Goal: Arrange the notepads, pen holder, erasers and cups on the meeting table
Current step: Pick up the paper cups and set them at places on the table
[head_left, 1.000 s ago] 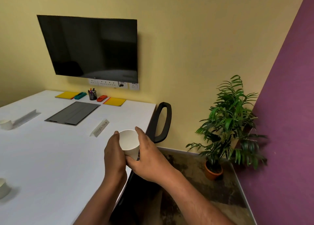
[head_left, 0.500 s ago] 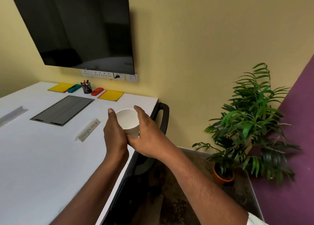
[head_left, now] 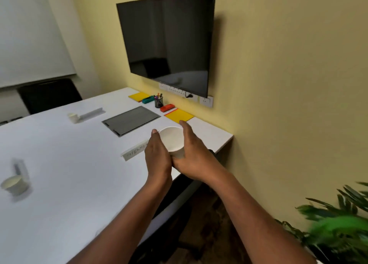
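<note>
A white paper cup is held between both hands above the right side of the white meeting table. My left hand cups its left side and my right hand wraps its right side and base. At the far end by the wall lie two yellow notepads, a teal eraser, a red eraser and a black pen holder. Two more paper cups stand on the table's left part.
A white name plate lies just left of my hands, and others stand near the left cups. A grey cable hatch is set into the table. A black screen hangs on the wall. A chair stands far left, a plant lower right.
The view has swung left and the hands with the cup have moved over the table, past the name plate towards the near yellow notepad. Both hands keep their hold.
</note>
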`<state>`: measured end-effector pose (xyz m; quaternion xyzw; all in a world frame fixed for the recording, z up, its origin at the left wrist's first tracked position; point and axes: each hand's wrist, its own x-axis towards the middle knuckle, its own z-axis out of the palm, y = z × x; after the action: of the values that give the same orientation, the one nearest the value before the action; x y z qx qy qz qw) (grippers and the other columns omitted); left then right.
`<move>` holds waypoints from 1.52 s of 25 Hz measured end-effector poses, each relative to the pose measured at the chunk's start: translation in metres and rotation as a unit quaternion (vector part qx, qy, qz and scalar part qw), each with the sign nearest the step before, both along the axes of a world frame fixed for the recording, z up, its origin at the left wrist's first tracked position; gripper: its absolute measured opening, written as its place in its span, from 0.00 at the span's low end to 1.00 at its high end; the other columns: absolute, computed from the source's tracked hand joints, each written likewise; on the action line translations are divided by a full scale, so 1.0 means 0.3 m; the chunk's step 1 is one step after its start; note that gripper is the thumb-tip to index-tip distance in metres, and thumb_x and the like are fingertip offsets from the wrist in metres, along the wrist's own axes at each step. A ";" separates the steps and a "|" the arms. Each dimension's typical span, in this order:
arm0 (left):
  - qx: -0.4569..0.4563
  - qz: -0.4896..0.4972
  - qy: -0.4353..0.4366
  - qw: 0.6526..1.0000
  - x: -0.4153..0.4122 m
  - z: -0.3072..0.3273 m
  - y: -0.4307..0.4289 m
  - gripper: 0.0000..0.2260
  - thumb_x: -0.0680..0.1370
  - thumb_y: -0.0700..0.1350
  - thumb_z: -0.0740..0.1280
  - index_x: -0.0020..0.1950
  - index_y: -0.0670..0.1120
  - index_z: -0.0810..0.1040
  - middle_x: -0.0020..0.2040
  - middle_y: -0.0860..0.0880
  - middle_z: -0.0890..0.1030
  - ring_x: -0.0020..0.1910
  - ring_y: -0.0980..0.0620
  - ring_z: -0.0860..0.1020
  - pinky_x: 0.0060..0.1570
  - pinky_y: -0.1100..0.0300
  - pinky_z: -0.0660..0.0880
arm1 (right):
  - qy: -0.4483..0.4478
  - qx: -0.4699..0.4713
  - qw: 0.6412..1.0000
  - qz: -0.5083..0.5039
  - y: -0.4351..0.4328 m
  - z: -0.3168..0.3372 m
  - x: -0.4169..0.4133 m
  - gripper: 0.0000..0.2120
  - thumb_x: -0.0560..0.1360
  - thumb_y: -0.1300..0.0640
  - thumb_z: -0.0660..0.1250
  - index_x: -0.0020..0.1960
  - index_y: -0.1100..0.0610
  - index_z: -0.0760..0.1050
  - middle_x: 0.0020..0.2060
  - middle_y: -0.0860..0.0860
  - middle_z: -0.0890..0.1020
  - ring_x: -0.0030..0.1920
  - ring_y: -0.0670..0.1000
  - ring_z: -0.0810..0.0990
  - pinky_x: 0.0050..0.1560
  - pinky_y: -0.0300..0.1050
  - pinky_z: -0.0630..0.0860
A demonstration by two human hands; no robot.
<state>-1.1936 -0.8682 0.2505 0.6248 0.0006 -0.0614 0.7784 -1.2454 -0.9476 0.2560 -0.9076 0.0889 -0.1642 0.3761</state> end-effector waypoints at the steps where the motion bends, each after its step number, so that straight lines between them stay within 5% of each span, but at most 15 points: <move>1: 0.003 0.013 -0.010 1.000 0.007 0.002 -0.034 0.20 0.81 0.55 0.53 0.65 0.46 0.75 0.62 0.45 0.78 0.60 0.48 0.77 0.64 0.50 0.73 | -0.002 -0.003 1.000 0.013 -0.043 0.003 0.023 0.46 0.70 0.47 0.72 0.77 0.48 0.45 0.73 0.51 0.63 0.69 0.51 0.66 0.58 0.38 0.64; 6: 0.001 0.051 -0.042 0.998 0.123 -0.004 -0.188 0.14 0.82 0.53 0.53 0.43 0.56 0.76 0.46 0.52 0.80 0.47 0.55 0.79 0.44 0.60 0.75 | -0.023 -0.023 0.997 0.074 -0.220 0.021 0.169 0.43 0.69 0.50 0.74 0.75 0.49 0.52 0.69 0.50 0.69 0.64 0.49 0.71 0.55 0.38 0.69; 10: 0.007 0.079 -0.029 0.996 0.278 -0.008 -0.294 0.14 0.82 0.52 0.52 0.49 0.52 0.77 0.50 0.46 0.80 0.50 0.49 0.78 0.44 0.57 0.73 | -0.011 -0.040 0.994 0.098 -0.323 0.036 0.332 0.41 0.68 0.51 0.75 0.73 0.51 0.56 0.65 0.51 0.73 0.61 0.51 0.73 0.55 0.41 0.74; 16: 0.039 0.076 -0.045 0.995 0.502 -0.003 -0.370 0.16 0.83 0.53 0.51 0.44 0.53 0.76 0.46 0.50 0.80 0.47 0.53 0.77 0.44 0.59 0.73 | -0.001 -0.027 0.996 0.090 -0.441 0.021 0.612 0.40 0.65 0.50 0.78 0.69 0.53 0.59 0.61 0.52 0.75 0.56 0.50 0.74 0.45 0.39 0.72; 20: 0.141 0.130 -0.056 0.980 0.652 -0.052 -0.348 0.20 0.83 0.53 0.49 0.59 0.45 0.76 0.57 0.47 0.79 0.53 0.50 0.74 0.51 0.58 0.68 | 0.009 0.026 0.998 0.055 -0.467 -0.061 0.809 0.40 0.64 0.49 0.79 0.67 0.55 0.60 0.62 0.54 0.73 0.61 0.53 0.73 0.50 0.41 0.71; 23: 0.224 0.154 -0.020 0.962 0.757 -0.109 -0.340 0.19 0.83 0.50 0.50 0.60 0.41 0.75 0.60 0.42 0.78 0.53 0.47 0.74 0.51 0.56 0.67 | 0.024 0.066 0.996 0.047 -0.445 -0.155 0.961 0.38 0.64 0.50 0.79 0.65 0.57 0.61 0.62 0.55 0.74 0.61 0.55 0.73 0.53 0.46 0.74; 38: 0.343 0.235 0.105 0.903 1.039 -0.471 -0.355 0.17 0.81 0.55 0.54 0.48 0.46 0.76 0.50 0.42 0.81 0.51 0.41 0.77 0.49 0.52 0.71 | 0.159 0.035 0.984 0.070 -0.709 -0.794 1.656 0.36 0.68 0.54 0.76 0.68 0.60 0.58 0.62 0.60 0.72 0.60 0.62 0.75 0.54 0.53 0.73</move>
<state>-0.8818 -0.9746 0.1091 0.8250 0.2498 0.0620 0.5032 -0.7487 -1.1605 0.0177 -0.9124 0.0896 0.0117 0.3992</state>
